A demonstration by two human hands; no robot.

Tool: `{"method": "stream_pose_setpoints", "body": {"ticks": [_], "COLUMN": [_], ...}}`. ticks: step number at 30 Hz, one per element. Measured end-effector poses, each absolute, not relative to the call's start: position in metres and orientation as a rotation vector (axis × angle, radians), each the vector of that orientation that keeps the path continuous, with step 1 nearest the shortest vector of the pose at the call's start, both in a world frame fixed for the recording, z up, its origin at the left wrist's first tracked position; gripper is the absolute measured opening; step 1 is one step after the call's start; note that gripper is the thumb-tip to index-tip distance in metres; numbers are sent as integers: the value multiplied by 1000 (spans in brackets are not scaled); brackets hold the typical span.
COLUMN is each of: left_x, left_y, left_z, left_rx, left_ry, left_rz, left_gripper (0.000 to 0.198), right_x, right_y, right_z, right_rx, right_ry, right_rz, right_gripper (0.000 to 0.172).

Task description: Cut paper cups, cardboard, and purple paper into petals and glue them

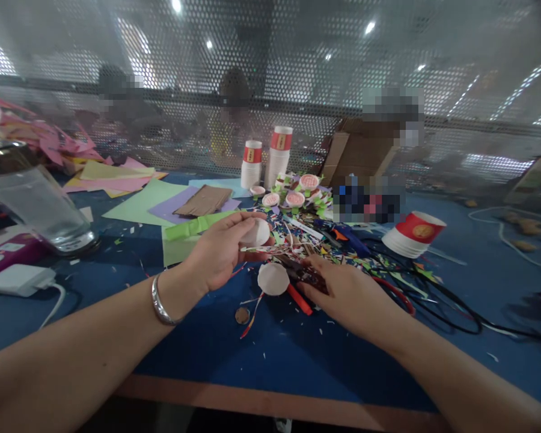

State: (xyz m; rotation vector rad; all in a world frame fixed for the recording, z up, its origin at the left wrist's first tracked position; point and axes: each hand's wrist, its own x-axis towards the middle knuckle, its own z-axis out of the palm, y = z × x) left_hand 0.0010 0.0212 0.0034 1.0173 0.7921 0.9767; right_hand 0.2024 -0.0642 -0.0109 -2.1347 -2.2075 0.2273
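My left hand (220,246) pinches a round white paper disc (255,231) between thumb and fingers, with thin pale wires or strips beside it. In my right hand (342,288) is a dark tool (313,279) that looks like pliers, its narrow end pointing left toward the disc; the fingers cover much of it. A second white disc (273,279) with thin red and white wires lies on the table just below and between the hands. Beside it are a red stick-like piece (300,300) and a small round coin-like piece (242,316).
Paper scraps (293,234) litter the blue table (198,355). Behind them stand stacked paper cups (277,162) and decorated cup pieces (309,182). Coloured paper (137,201) and cardboard (204,200) lie left, near a glass of water (49,210). Black cables (451,313) and another cup stack (413,234) are right.
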Motion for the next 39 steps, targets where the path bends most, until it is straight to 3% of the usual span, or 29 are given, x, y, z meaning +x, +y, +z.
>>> {"method": "stream_pose_setpoints", "body": {"ticks": [6,11,15,25,32,39], "left_x": [-1,-12,-22,-33,-35,-42], "left_y": [25,34,38,43,47,69], "left_z": [1,1,3,8,9,9], "left_rx": [1163,1748,2067,2426,2395,2009], "left_ry": [849,951,1036,966,1075,1174], "left_rz": [879,932,575,217,367,1137], "left_gripper": [26,27,19,33,23,18], "right_x": [201,204,203,202,210,226], "right_y": [-66,-70,-74,-82,-80,-73], "right_z": [-9,-13,-11,-1,0,1], "right_rx": [-2166,-2112,-2119,-2159,-2121,-1936], "right_ry": [-2263,-2325,-2398,-2518,-2469,-2238], "right_rz": [186,124,111,-79,-137,-19], "right_gripper": [36,36,40,39,37,32]}}
